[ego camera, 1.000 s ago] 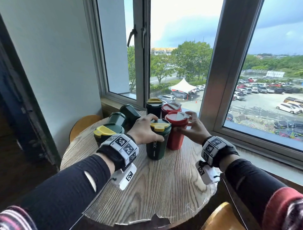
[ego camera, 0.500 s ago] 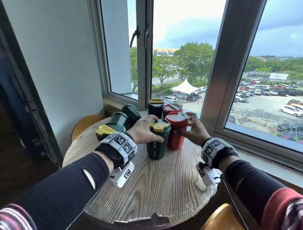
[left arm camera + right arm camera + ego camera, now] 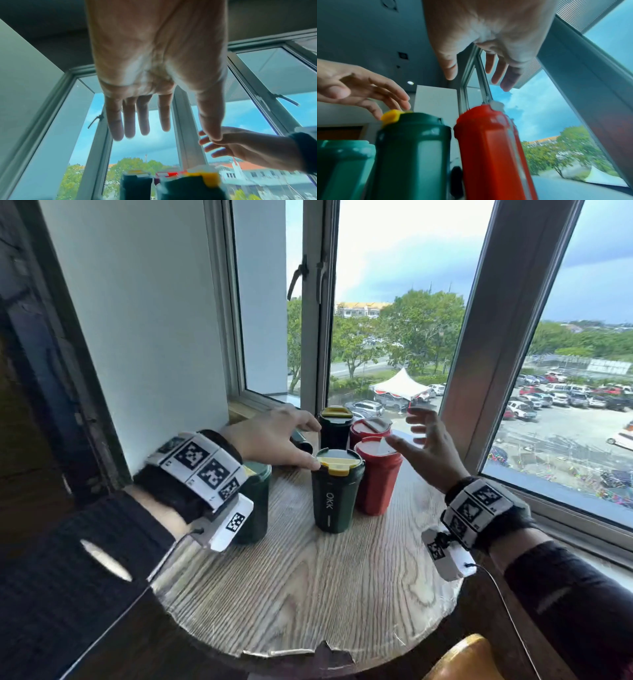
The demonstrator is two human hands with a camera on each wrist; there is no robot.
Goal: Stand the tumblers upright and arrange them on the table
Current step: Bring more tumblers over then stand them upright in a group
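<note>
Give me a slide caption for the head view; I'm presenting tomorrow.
Both open hands, left hand and right hand, hover over upright green tumbler and red tumbler.

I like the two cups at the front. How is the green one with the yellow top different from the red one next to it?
The green tumbler has a dark body and a yellow flap on its lid; the red tumbler is red with a pale flap. White letters run down the green one; none show on the red one. The green one stands nearer the person and the red one nearer the window. Both stand upright on the table, close together.
</note>
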